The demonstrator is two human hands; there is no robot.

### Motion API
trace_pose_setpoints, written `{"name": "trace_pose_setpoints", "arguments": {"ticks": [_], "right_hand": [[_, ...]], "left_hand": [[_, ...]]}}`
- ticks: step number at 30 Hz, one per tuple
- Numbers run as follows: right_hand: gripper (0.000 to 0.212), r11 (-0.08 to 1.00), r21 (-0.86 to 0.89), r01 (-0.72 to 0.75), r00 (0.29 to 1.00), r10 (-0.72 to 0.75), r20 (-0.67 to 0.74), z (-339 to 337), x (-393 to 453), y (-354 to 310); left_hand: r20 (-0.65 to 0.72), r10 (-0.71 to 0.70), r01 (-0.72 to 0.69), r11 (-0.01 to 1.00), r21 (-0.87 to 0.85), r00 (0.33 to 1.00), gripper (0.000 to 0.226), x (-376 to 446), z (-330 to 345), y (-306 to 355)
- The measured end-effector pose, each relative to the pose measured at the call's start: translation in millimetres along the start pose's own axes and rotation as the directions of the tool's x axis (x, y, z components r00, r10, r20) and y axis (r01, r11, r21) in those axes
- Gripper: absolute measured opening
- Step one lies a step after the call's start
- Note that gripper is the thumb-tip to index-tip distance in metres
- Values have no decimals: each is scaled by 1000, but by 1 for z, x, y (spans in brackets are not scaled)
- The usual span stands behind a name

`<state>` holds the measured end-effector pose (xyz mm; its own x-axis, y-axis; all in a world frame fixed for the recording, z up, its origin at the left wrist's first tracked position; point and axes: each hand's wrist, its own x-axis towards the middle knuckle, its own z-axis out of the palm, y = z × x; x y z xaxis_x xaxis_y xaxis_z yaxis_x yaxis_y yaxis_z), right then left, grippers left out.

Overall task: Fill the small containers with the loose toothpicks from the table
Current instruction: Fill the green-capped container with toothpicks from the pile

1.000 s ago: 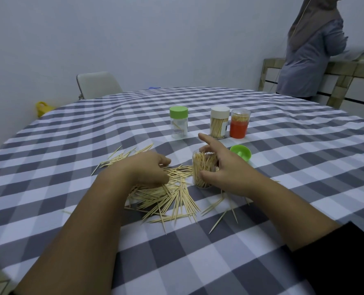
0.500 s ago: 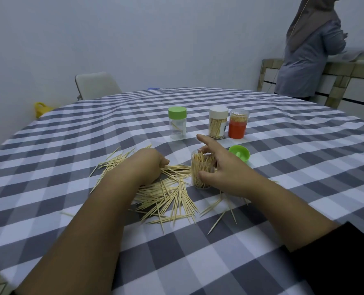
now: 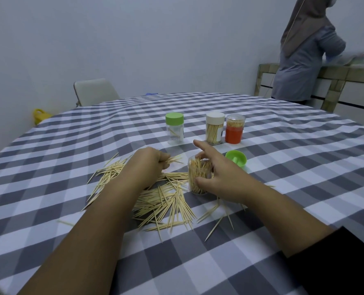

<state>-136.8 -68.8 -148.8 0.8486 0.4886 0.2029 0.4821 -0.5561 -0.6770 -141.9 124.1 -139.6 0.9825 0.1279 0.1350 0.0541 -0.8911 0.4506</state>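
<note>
A pile of loose toothpicks lies on the grey checked tablecloth in front of me. My left hand grips a small bundle of toothpicks, lifted just above the pile. My right hand holds an open clear container packed with upright toothpicks, thumb in front and index finger stretched out over its rim. Its green lid lies upside down just to the right.
Behind stand a nearly empty green-lidded container, a white-lidded container with toothpicks and an orange-based container. A chair stands at the table's far side. A person stands at a counter at the back right.
My left hand has risen from the pile and moved up toward the container with a bundle of toothpicks in its fingers. My right hand has kept its hold on the container.
</note>
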Motion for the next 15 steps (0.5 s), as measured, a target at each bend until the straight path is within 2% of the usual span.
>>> {"name": "trace_pose_setpoints", "arguments": {"ticks": [3, 6, 10, 15], "right_hand": [[84, 1000, 0, -3, 1000, 3, 0, 0, 0, 0], [85, 1000, 7, -1, 1000, 1, 4, 0, 2, 1], [84, 1000, 8, 6, 1000, -6, 10, 0, 2, 1], [83, 1000, 19, 7, 1000, -7, 22, -1, 0, 0]], "left_hand": [[-55, 18, -29, 977, -211, 998, 35, 0, 2, 0], [-119, -4, -48, 899, -435, 993, 34, 1, 4, 1], [-166, -50, -84, 698, -711, 985, 23, 1, 8, 5], [-158, -63, -124, 371, -920, 985, 21, 0, 8, 14]]}}
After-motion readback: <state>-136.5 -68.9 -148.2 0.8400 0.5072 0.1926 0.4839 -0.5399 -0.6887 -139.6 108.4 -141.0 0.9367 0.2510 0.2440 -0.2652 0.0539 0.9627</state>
